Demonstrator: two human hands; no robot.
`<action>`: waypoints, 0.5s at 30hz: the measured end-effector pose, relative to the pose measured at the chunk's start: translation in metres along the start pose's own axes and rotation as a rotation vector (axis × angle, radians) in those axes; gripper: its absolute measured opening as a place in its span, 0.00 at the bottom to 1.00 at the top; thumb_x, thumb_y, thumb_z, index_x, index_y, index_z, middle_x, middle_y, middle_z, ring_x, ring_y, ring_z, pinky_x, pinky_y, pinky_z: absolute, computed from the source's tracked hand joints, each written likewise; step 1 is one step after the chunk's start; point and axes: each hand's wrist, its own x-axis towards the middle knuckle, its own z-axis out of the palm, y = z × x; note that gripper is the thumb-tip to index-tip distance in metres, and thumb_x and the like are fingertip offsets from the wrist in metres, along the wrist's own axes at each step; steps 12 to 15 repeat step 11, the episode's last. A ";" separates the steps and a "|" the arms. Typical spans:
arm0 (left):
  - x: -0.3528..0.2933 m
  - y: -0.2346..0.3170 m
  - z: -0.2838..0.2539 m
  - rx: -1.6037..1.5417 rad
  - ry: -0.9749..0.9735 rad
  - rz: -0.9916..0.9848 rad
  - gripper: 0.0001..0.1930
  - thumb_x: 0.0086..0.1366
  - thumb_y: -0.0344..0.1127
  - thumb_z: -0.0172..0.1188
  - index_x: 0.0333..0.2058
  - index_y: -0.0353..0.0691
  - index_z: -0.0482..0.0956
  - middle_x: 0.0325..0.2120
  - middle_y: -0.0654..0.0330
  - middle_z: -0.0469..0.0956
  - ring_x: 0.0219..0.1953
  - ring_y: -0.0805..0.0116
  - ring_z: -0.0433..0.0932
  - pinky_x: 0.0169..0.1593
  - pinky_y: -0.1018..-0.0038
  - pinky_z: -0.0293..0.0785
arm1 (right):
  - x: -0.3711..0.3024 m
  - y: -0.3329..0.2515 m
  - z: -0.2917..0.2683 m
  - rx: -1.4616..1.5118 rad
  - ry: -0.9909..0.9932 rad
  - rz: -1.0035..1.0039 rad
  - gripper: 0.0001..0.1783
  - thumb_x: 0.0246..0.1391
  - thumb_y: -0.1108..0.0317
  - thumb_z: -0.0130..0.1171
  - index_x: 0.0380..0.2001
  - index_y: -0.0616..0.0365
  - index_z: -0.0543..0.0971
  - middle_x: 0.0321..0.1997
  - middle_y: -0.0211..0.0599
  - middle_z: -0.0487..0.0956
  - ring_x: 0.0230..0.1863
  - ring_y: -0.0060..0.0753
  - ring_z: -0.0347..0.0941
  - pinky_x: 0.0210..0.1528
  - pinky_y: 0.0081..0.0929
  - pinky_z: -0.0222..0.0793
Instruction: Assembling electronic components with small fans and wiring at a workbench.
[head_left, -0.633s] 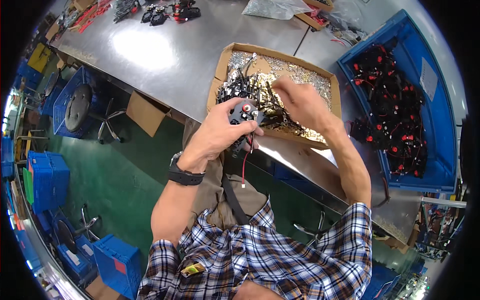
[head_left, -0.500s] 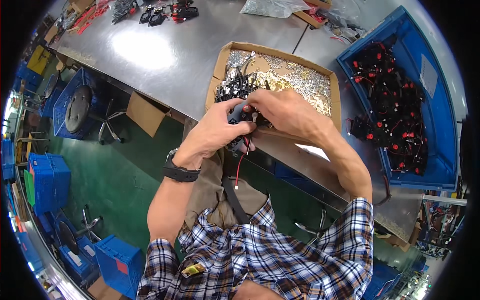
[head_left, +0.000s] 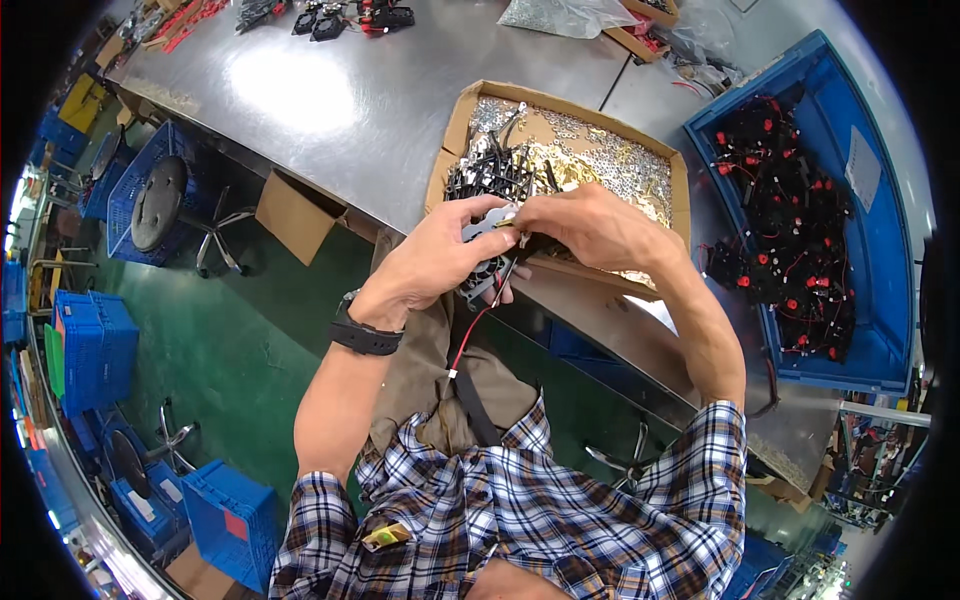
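Held in my left hand (head_left: 432,255) is a black, fan-like plastic assembly (head_left: 482,272) with an open grille and a greyish face. My thumb lies across it and fingertips show underneath. A thin red-and-black lead (head_left: 469,332) hangs from it, ending in a small white connector (head_left: 453,374). My right hand (head_left: 605,228) is closed in a pinch at the assembly's upper right side. A small gold-coloured piece (head_left: 507,222) shows by its fingertips, too small to identify. Just beyond the hands is a shallow cardboard tray (head_left: 683,205) of loose metal hardware and black strips (head_left: 490,172).
A blue bin (head_left: 885,340) of black assemblies with red parts stands on the metal table (head_left: 390,110) at right. At the back lie more black assemblies (head_left: 330,18) and a clear bag of small parts (head_left: 560,15). Stools (head_left: 160,205) and blue crates (head_left: 95,350) are at left.
The held assembly has tilted, showing more of its greyish face. A gold-coloured piece now shows by my right fingertips. The lead's connector has swung left.
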 end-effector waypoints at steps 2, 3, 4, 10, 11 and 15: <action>-0.001 0.003 0.001 -0.076 0.011 -0.016 0.21 0.73 0.36 0.59 0.60 0.31 0.71 0.33 0.50 0.85 0.24 0.67 0.83 0.29 0.74 0.80 | 0.004 0.004 -0.001 0.022 -0.014 0.082 0.09 0.62 0.71 0.60 0.45 0.58 0.80 0.35 0.45 0.83 0.35 0.55 0.81 0.36 0.41 0.75; -0.001 0.002 0.001 -0.074 0.015 -0.018 0.21 0.73 0.36 0.59 0.60 0.31 0.71 0.33 0.50 0.85 0.24 0.67 0.83 0.29 0.74 0.80 | 0.009 0.009 -0.003 0.016 0.080 0.086 0.09 0.63 0.71 0.60 0.46 0.58 0.81 0.36 0.46 0.84 0.36 0.55 0.81 0.37 0.41 0.75; 0.000 0.000 0.001 -0.048 0.035 -0.001 0.21 0.73 0.36 0.59 0.59 0.32 0.71 0.33 0.49 0.85 0.24 0.66 0.83 0.29 0.74 0.80 | 0.016 0.016 -0.007 0.009 0.174 0.091 0.10 0.64 0.71 0.59 0.47 0.58 0.81 0.37 0.46 0.84 0.37 0.56 0.81 0.38 0.41 0.75; 0.007 -0.006 0.004 0.003 0.060 0.024 0.19 0.72 0.36 0.59 0.58 0.35 0.73 0.35 0.48 0.85 0.24 0.66 0.83 0.28 0.74 0.80 | 0.069 0.064 -0.022 -0.218 0.311 0.288 0.15 0.65 0.64 0.60 0.50 0.58 0.82 0.41 0.53 0.85 0.42 0.50 0.84 0.46 0.43 0.76; 0.006 -0.007 0.003 0.010 0.067 0.029 0.19 0.72 0.36 0.59 0.59 0.36 0.73 0.36 0.48 0.85 0.24 0.66 0.84 0.29 0.74 0.81 | 0.081 0.066 -0.020 -0.252 0.256 0.330 0.17 0.65 0.60 0.60 0.50 0.59 0.83 0.41 0.57 0.85 0.44 0.46 0.85 0.48 0.44 0.77; 0.006 -0.007 0.003 0.010 0.067 0.029 0.19 0.72 0.36 0.59 0.59 0.36 0.73 0.36 0.48 0.85 0.24 0.66 0.84 0.29 0.74 0.81 | 0.081 0.066 -0.020 -0.252 0.256 0.330 0.17 0.65 0.60 0.60 0.50 0.59 0.83 0.41 0.57 0.85 0.44 0.46 0.85 0.48 0.44 0.77</action>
